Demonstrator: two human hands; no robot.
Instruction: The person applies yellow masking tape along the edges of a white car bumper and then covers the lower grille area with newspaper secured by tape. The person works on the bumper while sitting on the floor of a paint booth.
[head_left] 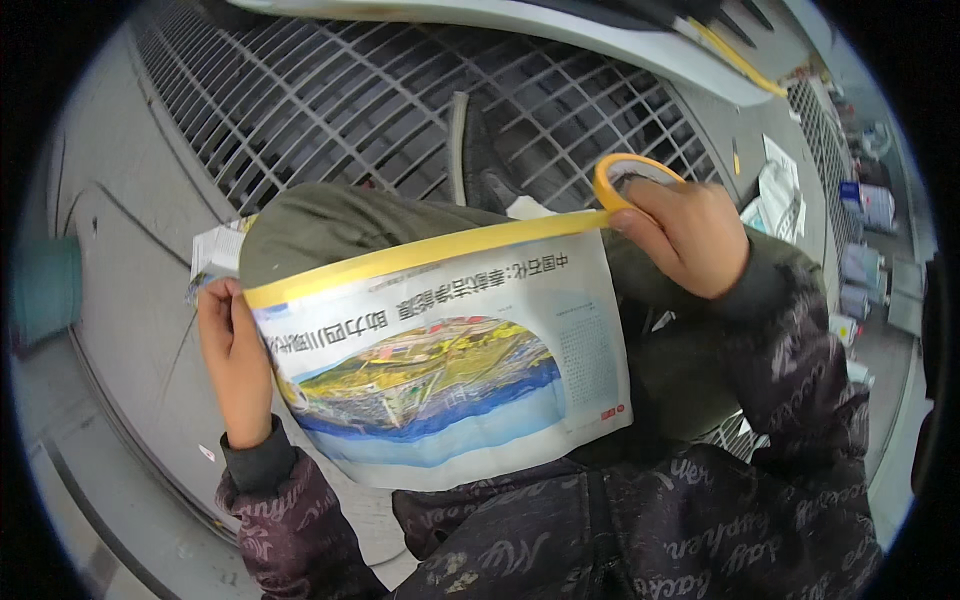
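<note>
dark jacket with pale lettering (520, 535) is nearest the lens, filling the lower edge of the frame; an olive trouser leg (330, 225) is bent across the middle.

newspaper sheet (450, 395): centre of frame, held up over the lap, printed side to the camera, lower edge bowed. yellow tape strip (430, 253) runs along its upper edge and leads to the tape roll (603, 182), right of centre.

left hand (237, 365): thumb and fingers pinch the upper left corner of the sheet, at the strip's end. right hand (692, 240): fingers closed around the roll, thumb near where the strip leaves it.

handling (judged): sheet very light, limp, easily creased or torn; taped edge likely stiffer than the rest, so best held there, by the corners. roll probably light and firm; a grip round the ring should suit. adhesive face may catch on paper or skin.

surface and room: metal grating (330, 90) across the upper part of the frame, grey floor (130, 290) at left. teal container (45, 290) at far left. white curved panel (560, 28) along the top edge. crumpled papers (780, 195) at upper right, slim yellow object (736, 157) just beside them, kind unclear. blue-and-white package (872, 205) near the right rim, among blurred items.
</note>
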